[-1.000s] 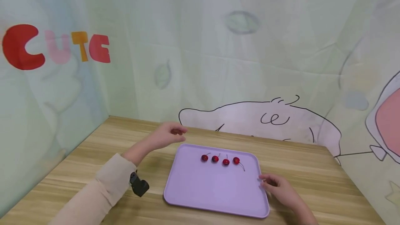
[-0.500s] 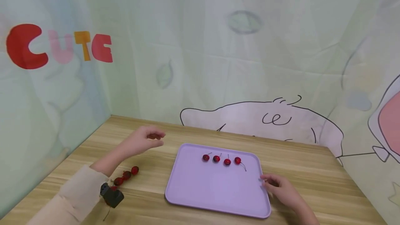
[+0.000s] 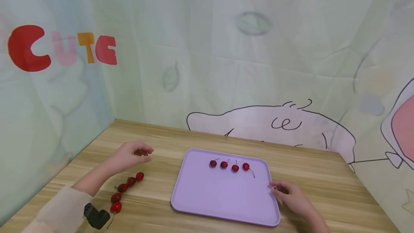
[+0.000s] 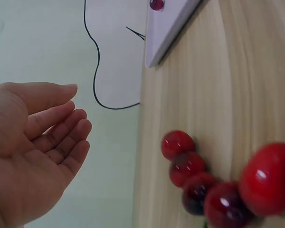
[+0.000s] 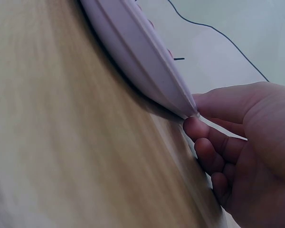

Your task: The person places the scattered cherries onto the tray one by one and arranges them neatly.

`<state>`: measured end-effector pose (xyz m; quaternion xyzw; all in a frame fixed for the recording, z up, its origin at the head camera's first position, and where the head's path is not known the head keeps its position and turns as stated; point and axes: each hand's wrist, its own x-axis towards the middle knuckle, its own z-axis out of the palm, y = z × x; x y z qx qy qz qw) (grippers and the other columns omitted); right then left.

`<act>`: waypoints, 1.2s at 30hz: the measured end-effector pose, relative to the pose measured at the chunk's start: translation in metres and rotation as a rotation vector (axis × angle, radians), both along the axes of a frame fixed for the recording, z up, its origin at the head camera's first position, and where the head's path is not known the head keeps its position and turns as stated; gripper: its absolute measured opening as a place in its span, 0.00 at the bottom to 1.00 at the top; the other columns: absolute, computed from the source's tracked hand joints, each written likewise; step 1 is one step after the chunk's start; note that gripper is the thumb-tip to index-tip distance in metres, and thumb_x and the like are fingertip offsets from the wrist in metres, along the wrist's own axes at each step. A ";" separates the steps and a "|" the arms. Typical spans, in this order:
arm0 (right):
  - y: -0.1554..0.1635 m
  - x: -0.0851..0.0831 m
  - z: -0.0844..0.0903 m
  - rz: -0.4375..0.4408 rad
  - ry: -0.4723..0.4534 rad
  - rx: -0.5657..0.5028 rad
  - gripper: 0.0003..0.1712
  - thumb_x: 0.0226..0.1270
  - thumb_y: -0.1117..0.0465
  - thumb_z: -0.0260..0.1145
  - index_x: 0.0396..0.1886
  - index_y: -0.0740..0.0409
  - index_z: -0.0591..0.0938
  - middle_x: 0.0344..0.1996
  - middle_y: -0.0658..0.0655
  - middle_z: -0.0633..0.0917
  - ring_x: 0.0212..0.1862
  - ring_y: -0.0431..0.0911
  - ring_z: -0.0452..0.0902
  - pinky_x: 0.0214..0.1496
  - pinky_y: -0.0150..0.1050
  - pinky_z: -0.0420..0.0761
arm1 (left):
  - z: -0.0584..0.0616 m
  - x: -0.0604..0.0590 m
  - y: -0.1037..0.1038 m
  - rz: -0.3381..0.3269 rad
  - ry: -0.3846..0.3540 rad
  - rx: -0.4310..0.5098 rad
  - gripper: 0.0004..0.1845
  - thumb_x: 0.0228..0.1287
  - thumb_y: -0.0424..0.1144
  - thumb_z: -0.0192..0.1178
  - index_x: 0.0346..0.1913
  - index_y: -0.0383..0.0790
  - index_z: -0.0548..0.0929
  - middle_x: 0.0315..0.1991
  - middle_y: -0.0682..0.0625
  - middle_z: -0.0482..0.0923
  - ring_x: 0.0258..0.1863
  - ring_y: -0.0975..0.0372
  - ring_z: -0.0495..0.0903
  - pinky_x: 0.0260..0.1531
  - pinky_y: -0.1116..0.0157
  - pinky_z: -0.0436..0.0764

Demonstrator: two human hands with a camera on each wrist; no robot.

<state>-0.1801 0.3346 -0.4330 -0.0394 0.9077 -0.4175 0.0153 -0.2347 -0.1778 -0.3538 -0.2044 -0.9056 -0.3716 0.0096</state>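
Observation:
A lilac rectangular tray (image 3: 223,197) lies on the table. Several dark red cherries (image 3: 224,164) with stems form a row near its far side. My right hand (image 3: 292,197) pinches the tray's right rim; the right wrist view shows thumb and fingertips meeting at the tray's edge (image 5: 147,61). Left of the tray, my left hand (image 3: 130,155) is held above the wood, fingers loosely bent and holding nothing. The left wrist view confirms the bare palm (image 4: 33,175). More cherries (image 3: 122,187) lie in a slanting line on the table, just below that hand.
The wood-grain table (image 3: 155,204) meets a printed cloth backdrop (image 3: 207,64) at its far and left edges. A small black device (image 3: 97,216) is attached at the left sleeve (image 3: 61,208). Bare wood shows between the loose cherries and the tray.
My left hand has moved left and slightly nearer, away from the tray's far corner, uncovering the line of loose cherries. The right hand stays at the rim.

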 end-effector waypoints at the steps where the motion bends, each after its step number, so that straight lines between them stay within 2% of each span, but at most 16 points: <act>1: 0.000 0.000 0.000 -0.009 -0.003 0.000 0.18 0.64 0.61 0.66 0.51 0.65 0.82 0.34 0.52 0.83 0.35 0.36 0.73 0.38 0.30 0.74 | -0.002 0.001 -0.004 0.003 -0.005 0.000 0.15 0.62 0.34 0.63 0.47 0.27 0.81 0.42 0.42 0.82 0.40 0.56 0.79 0.39 0.63 0.80; 5: 0.000 0.000 -0.001 -0.007 0.001 -0.005 0.18 0.64 0.61 0.66 0.51 0.66 0.81 0.34 0.52 0.82 0.34 0.36 0.72 0.37 0.31 0.74 | -0.011 0.006 -0.017 0.023 -0.037 -0.010 0.16 0.62 0.34 0.63 0.49 0.25 0.80 0.42 0.41 0.82 0.41 0.54 0.80 0.38 0.64 0.79; 11: 0.002 0.000 -0.001 0.004 0.011 -0.006 0.18 0.64 0.61 0.66 0.51 0.66 0.81 0.34 0.53 0.82 0.34 0.35 0.72 0.36 0.31 0.73 | -0.020 0.011 -0.030 0.040 -0.083 -0.020 0.17 0.61 0.33 0.62 0.50 0.23 0.79 0.43 0.38 0.82 0.42 0.52 0.80 0.41 0.60 0.80; 22: 0.000 0.002 0.004 -0.011 -0.010 -0.010 0.19 0.64 0.60 0.66 0.52 0.65 0.81 0.34 0.53 0.81 0.34 0.38 0.71 0.35 0.32 0.73 | -0.038 0.009 -0.029 0.095 -0.187 -0.053 0.20 0.58 0.35 0.65 0.50 0.25 0.80 0.37 0.47 0.81 0.36 0.58 0.78 0.32 0.63 0.79; 27: -0.001 0.002 0.005 -0.008 -0.010 -0.009 0.19 0.64 0.60 0.66 0.52 0.65 0.81 0.33 0.54 0.81 0.34 0.38 0.71 0.34 0.32 0.73 | -0.044 0.007 -0.025 0.098 -0.163 -0.085 0.18 0.57 0.36 0.67 0.47 0.27 0.82 0.34 0.48 0.81 0.34 0.59 0.77 0.31 0.63 0.78; 36: -0.001 0.001 0.003 -0.006 -0.001 0.006 0.19 0.64 0.59 0.67 0.51 0.64 0.82 0.34 0.53 0.82 0.35 0.38 0.72 0.37 0.31 0.73 | -0.049 0.004 -0.022 0.066 -0.134 -0.119 0.15 0.57 0.34 0.66 0.45 0.27 0.83 0.37 0.47 0.83 0.38 0.57 0.80 0.41 0.54 0.79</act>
